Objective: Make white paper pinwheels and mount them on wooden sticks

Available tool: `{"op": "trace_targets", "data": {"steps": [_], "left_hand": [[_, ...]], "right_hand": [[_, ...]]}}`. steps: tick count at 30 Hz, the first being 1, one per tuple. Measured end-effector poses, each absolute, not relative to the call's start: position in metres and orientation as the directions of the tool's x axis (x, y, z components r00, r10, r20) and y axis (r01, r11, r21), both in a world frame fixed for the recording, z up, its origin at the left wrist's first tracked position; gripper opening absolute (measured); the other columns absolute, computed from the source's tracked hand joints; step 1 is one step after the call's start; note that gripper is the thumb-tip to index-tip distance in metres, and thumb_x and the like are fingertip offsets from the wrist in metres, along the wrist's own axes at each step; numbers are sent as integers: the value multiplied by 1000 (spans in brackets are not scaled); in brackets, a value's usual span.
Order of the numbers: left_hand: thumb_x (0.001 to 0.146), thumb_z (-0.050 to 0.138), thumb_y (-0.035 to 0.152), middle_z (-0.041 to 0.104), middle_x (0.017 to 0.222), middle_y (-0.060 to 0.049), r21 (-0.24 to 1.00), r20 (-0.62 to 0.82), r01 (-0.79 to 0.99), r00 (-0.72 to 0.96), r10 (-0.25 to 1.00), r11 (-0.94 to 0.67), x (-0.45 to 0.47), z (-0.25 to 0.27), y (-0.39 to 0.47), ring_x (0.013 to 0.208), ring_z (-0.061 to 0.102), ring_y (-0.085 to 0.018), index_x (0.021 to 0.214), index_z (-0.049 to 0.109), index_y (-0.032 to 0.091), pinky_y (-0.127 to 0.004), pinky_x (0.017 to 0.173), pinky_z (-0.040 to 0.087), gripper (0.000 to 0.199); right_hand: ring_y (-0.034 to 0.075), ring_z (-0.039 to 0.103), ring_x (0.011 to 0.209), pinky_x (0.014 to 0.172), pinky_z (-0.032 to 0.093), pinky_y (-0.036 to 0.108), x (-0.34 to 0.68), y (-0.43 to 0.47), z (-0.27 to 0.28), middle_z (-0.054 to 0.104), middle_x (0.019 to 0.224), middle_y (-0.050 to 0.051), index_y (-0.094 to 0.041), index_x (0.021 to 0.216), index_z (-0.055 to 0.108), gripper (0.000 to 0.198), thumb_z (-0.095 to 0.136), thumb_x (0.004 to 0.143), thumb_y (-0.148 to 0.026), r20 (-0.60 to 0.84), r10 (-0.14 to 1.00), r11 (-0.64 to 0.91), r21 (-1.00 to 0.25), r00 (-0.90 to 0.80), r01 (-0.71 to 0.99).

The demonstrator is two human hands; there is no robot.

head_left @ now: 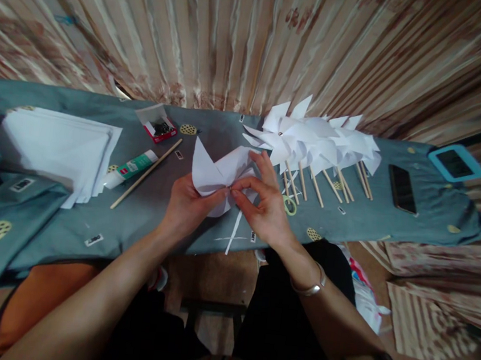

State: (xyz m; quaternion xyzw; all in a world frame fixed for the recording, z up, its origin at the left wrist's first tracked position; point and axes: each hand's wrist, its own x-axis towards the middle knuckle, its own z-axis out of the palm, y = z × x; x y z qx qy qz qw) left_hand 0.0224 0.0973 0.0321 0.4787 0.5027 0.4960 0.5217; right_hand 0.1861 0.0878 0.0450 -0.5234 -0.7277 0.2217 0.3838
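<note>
A white paper pinwheel (211, 171), its blades curled inward, is held up above the middle of the cloth-covered table. My left hand (188, 206) grips it from the left, thumb pressed near its centre. From the right, the thumb and forefinger of my right hand (261, 202) pinch at the same centre; whatever small piece lies between those fingertips is too small to make out. Just below, a thin white paper strip (233, 234) lies on the cloth. Left of my hands are a bare wooden stick (146, 173), a green and white glue tube (132, 168) and a small red box of dark fasteners (160, 130).
Several finished pinwheels on sticks (322, 143) lie in a row at the back right. Scissors with pale green handles (290, 206) lie partly under them. A phone (403, 188) and a blue-framed tablet (456, 162) are far right. Stacked white paper (58, 149) lies left. A curtain (221, 40) hangs behind.
</note>
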Motion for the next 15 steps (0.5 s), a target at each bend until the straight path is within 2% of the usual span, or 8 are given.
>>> {"op": "trace_targets", "data": {"steps": [12,15], "left_hand": [[63,80,33,78,93,-7,998,-58,-8,3,998,58,19,32,97,86,72,-26,94,76,14,-37,80,58,36],[64,79,33,78,93,-7,997,-72,-8,-4,997,72,19,35,97,88,72,-27,94,76,14,-37,82,58,36]], "right_hand": [[28,23,149,120,19,56,185,89,43,45,149,0,-25,83,69,2,68,81,-23,327,940,329,-797,-96,507],[28,31,146,119,23,56,184,89,42,44,150,3,-24,90,68,12,71,79,-25,321,946,303,-819,-49,488]]}}
